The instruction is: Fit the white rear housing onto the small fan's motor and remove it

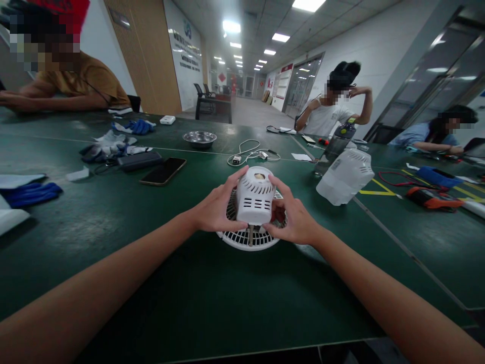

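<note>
Between my two hands is a white slotted fan motor cover (256,194), with a hole in its top that shows something tan inside. My left hand (220,202) grips its left side, thumb low and fingers at the top edge. On the right side my right hand (293,212) holds the same cover, thumb near the bottom corner. Beneath it a round white fan grille (248,245) lies on the green table. A short shaft or strip shows below the cover, over the grille. Whether the cover touches the grille is hidden.
Left of my hands lie a phone (163,171), a dark case (139,161) and gloves (108,146). Beyond are a metal bowl (199,139) and a white cable (250,151). To the right stand a clear bottle (331,151), a white plastic housing (345,177) and an orange multimeter (434,198). Several people sit around.
</note>
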The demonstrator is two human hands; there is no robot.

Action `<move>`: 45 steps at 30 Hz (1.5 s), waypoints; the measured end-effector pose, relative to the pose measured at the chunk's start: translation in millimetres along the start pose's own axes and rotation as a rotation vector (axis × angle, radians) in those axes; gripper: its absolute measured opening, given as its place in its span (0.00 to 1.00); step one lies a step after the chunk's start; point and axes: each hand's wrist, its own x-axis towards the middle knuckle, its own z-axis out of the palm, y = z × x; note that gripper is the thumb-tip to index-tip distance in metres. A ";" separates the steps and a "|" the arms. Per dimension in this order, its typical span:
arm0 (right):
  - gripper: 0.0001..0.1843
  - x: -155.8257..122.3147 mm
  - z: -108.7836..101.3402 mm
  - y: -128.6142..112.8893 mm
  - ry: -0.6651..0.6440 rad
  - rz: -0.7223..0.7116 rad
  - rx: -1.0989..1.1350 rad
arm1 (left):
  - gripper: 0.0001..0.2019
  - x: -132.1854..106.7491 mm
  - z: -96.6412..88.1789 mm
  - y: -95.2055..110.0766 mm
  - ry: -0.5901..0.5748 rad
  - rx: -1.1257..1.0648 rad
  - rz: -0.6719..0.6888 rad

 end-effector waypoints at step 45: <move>0.58 4.2 -8.2 -5.0 -0.057 0.106 0.032 | 0.65 1.6 0.5 -9.5 0.060 0.178 0.095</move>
